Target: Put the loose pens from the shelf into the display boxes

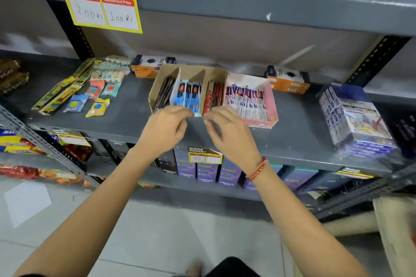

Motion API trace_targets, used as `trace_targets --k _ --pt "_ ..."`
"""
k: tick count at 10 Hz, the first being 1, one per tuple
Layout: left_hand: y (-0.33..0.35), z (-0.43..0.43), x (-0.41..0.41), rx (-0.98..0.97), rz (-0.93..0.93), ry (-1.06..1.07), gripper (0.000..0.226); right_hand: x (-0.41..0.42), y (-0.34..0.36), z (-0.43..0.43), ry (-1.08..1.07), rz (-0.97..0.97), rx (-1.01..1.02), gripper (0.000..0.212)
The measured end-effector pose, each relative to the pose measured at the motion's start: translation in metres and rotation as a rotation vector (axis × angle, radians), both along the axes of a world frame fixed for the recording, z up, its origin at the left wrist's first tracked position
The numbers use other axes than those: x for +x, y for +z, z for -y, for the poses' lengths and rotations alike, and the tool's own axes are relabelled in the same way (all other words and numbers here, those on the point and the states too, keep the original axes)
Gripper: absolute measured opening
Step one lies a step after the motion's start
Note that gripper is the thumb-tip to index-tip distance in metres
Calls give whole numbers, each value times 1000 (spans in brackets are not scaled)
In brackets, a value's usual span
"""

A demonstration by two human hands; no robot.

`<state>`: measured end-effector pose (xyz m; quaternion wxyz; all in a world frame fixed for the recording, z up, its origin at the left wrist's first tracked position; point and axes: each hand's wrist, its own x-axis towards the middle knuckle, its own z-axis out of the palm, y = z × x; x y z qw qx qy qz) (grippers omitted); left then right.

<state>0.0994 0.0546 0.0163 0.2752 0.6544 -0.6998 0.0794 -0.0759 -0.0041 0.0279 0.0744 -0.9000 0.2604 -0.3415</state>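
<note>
Red-orange thread bracelet [258, 168], right wrist

On the shelf [126, 119], the cardboard display box [191, 72] sits just beyond the fingers [180, 117] of both hands, its three compartments side by side holding packed pens [189, 94]. Touching its right side, to the right of the right hand's fingers, lies a second display box [273, 105] with more pens in it. Left of the left hand's fingers, well apart, small packets [98, 108] lie scattered on the shelf. Behind the display boxes stand two small cartons [147, 66]. Far right of the fingers stands a wrapped stack of boxes [353, 119].
</note>
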Motion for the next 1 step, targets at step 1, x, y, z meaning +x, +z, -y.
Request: trace_targets --k 1 --pt "53 -8 -13 -236 -30 -12 33 -28 50 -10 -34 247 -86 21"
